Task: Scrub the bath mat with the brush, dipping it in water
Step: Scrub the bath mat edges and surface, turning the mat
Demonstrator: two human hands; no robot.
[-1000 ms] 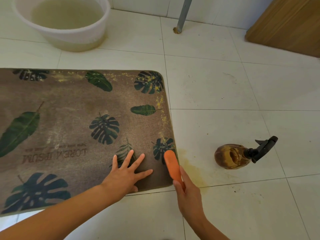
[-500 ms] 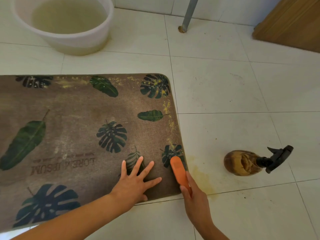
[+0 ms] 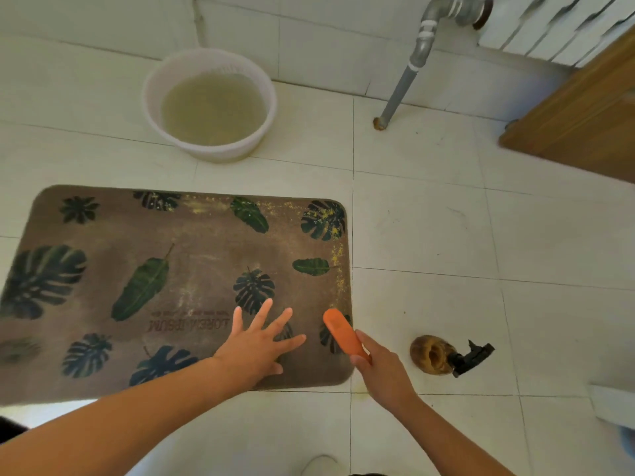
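Pressing flat with fingers spread, the left hand (image 3: 257, 341) rests on the brown leaf-print bath mat (image 3: 178, 286) near its right near corner. The right hand (image 3: 381, 369) grips the handle of the orange brush (image 3: 340, 329), whose head lies on the mat's right edge. A white basin (image 3: 154, 108) holding cloudy water stands on the tiled floor (image 3: 446, 235) beyond the mat. An amber spray bottle (image 3: 433, 353) lies on its side just right of the brush.

Pale floor tiles (image 3: 429, 218) are meeting a tiled wall (image 3: 309, 36); a grey pipe (image 3: 401, 87) is standing beside a wooden door (image 3: 584, 115).
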